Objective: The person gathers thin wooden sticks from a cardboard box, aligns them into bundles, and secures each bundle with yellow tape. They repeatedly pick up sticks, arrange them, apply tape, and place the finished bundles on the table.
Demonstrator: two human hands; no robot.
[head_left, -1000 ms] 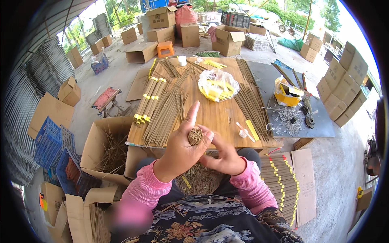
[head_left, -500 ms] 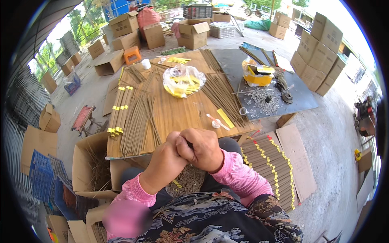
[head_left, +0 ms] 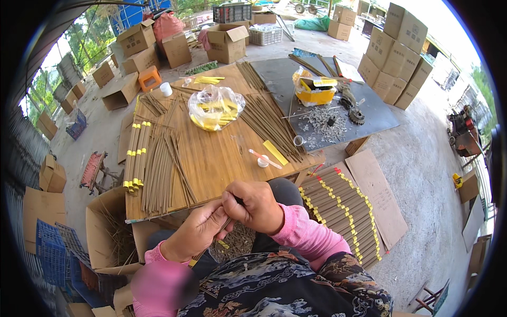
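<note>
Both hands closed on a thin stick bundle (head_left: 228,221): left hand (head_left: 196,235) cradles, right hand (head_left: 254,205) pinches. Best kept tight, ends level, over my lap.

A clear plastic bag (head_left: 215,107) of yellow strips sits mid-table. Far right, brown cartons (head_left: 397,50) stand stacked against each other. An open brown carton (head_left: 227,42) stands far centre, with more cartons (head_left: 140,45) scattered far left. Near left, an open carton (head_left: 108,232) stands beside the table.
</note>
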